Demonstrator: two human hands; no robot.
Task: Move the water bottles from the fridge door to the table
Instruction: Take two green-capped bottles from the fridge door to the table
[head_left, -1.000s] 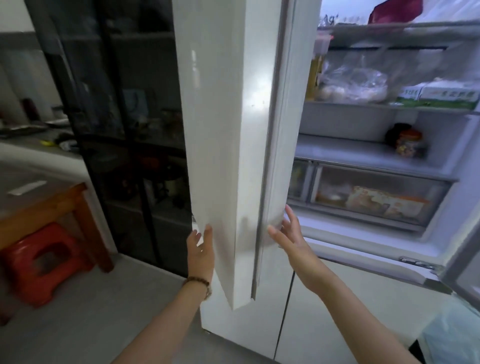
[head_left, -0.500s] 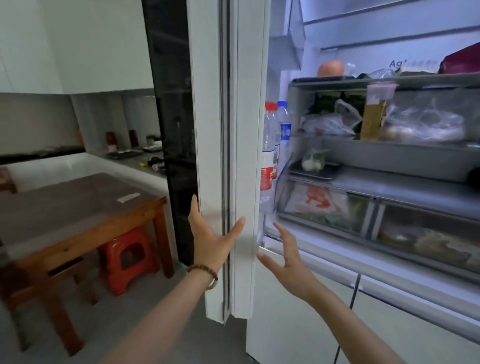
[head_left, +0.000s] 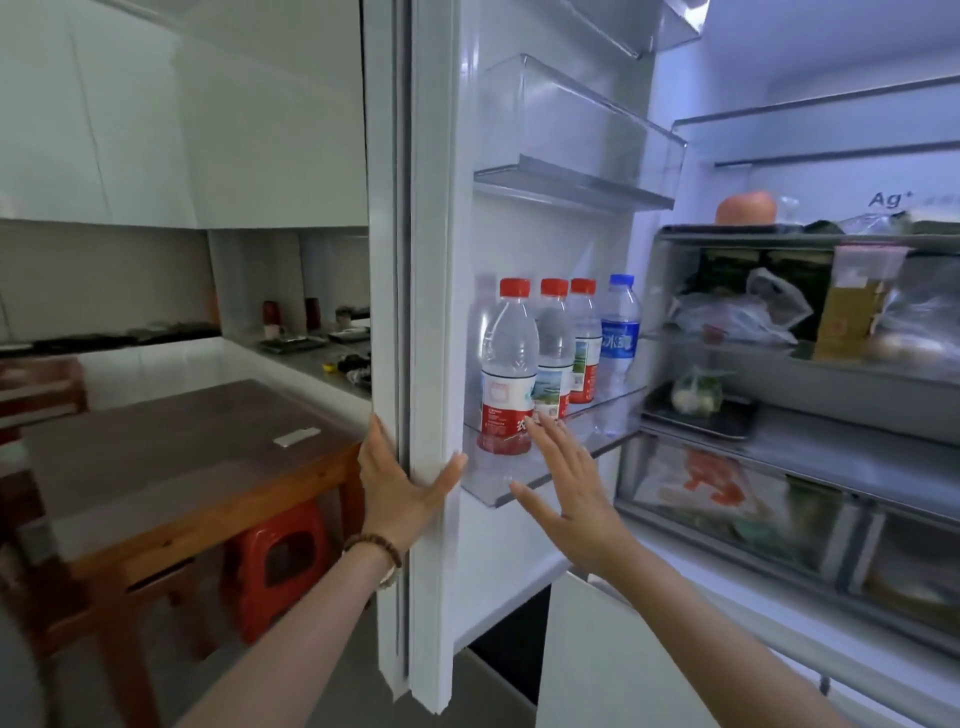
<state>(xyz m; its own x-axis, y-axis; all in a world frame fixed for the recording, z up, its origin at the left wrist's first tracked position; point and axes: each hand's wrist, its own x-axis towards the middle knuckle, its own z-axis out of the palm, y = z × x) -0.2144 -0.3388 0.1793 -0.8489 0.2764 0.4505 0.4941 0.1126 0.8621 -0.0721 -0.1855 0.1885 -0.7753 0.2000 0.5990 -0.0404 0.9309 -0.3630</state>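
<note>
Bracing the door at centre frame, the left hand lies flat against its edge. The fingers run straight up the outer face, and the thumb is spread wide across the edge toward the right. A bead bracelet sits on that wrist.

Three red-capped bottles and one blue-capped bottle stand upright in a row in the lower bin on the door's inner side, at centre frame. The blue-capped bottle is at the right end of the row, next to the fridge interior. An upper bin is mounted higher on the door, at upper centre.

The right hand is raised just right of the door edge, at lower centre, in front of the lower bin. Its fingers are straight and spread wide, gripping nothing. The fingertips overlap the lower label of the leftmost red-capped bottle; contact cannot be confirmed.

The table stands at lower left, well apart from the bottles, with a wooden frame and a dark top. A small pale strip lies on the top near its right end. A red stool stands under that end. Fridge shelves at right hold bags and containers.
</note>
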